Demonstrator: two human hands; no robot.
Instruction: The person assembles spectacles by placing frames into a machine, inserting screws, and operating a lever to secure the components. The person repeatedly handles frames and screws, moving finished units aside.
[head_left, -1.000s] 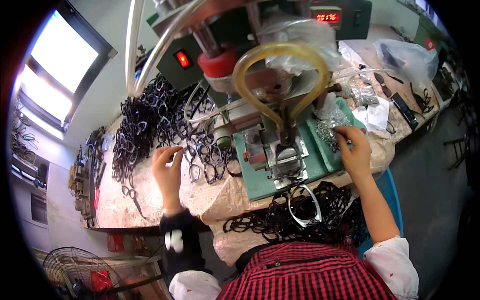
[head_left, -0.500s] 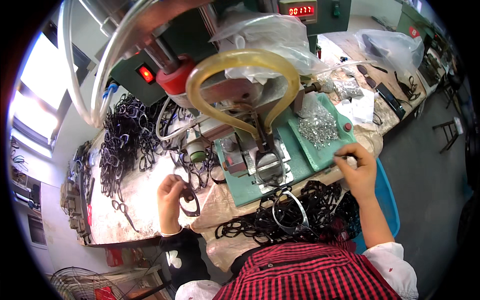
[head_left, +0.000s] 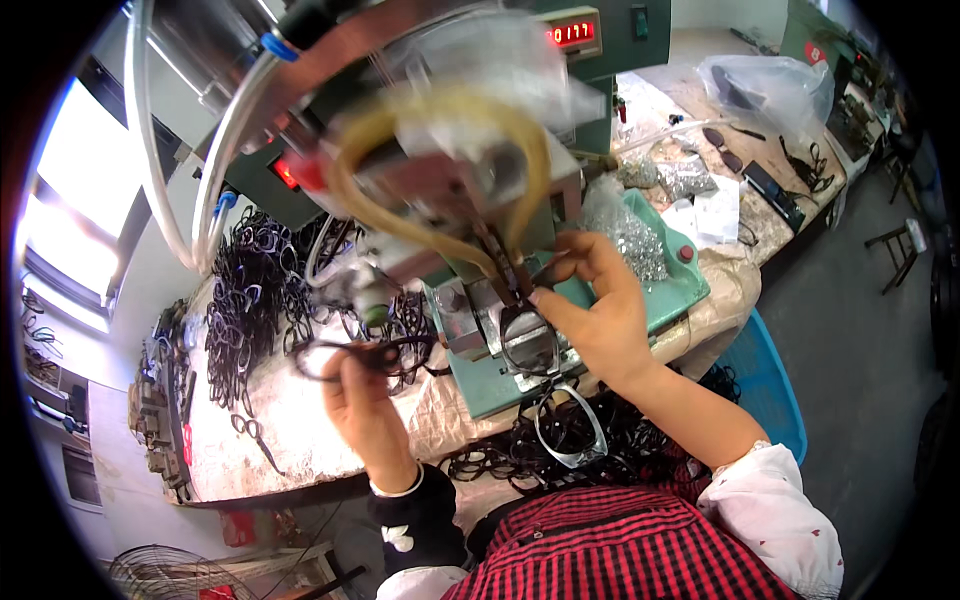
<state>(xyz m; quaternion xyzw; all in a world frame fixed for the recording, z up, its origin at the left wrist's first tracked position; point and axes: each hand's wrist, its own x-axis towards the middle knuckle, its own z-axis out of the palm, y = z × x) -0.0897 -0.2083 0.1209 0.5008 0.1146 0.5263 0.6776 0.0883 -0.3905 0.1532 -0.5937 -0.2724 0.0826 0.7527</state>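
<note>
My left hand [head_left: 365,400] pinches a dark eyeglass frame [head_left: 408,352] and holds it up over the table, left of the green machine base. My right hand [head_left: 605,315] is at the machine, its thumb and fingers drawn together beside the narrow metal prongs [head_left: 506,262]. Whatever sits between those fingertips is too small or hidden to name. Below the prongs, another eyeglass frame [head_left: 570,425] rests in the fixture, one rim in the clamp and the other, greyish, hanging toward me. Small shiny metal parts [head_left: 640,246] lie on the green tray [head_left: 685,283] behind my right hand.
A looped yellowish hose [head_left: 540,180] arches over the prongs. Heaps of dark eyeglass frames lie at the left [head_left: 245,300] and in front of me. A blue bin [head_left: 775,375] stands at the right. Scissors [head_left: 255,440] lie on the left tabletop.
My right hand has moved left from the tray edge to the prongs. My left hand has lifted its frame and turned it more level. The press parts and hose look blurred.
</note>
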